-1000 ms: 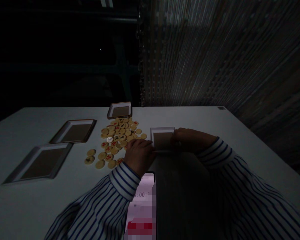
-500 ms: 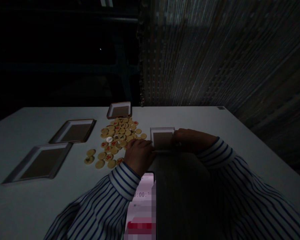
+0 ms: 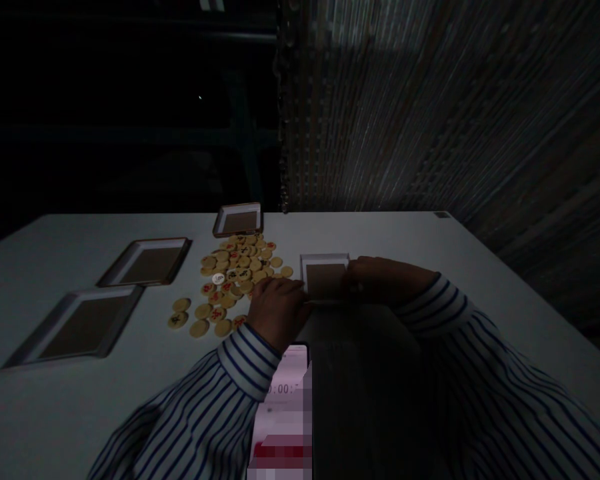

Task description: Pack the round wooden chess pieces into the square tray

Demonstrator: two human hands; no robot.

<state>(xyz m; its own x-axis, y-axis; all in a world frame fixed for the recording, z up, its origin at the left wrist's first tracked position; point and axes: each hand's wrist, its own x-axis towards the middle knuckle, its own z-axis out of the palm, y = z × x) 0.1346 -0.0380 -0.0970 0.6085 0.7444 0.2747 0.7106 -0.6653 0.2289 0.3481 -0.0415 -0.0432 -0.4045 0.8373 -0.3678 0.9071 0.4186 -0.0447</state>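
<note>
A small shallow box (image 3: 326, 280) with a white rim and brown bottom lies on the white table, between my two hands. My left hand (image 3: 279, 308) is closed on its left side, fingers wrapped at the lower left corner. At the right side, my right hand (image 3: 380, 280) has its fingers curled over the box's edge; its fingertips are dim. Left of my left hand is a loose pile of round wooden pieces (image 3: 244, 261), some marked with red or black characters, one (image 3: 219, 279) looking bright white.
Three more shallow trays stand on the table: one at the back (image 3: 239, 221), one at the left (image 3: 147, 262) and one nearer at the far left (image 3: 77, 325). A lit phone (image 3: 283, 413) lies below my left hand. A dark bead curtain (image 3: 380, 133) hangs behind.
</note>
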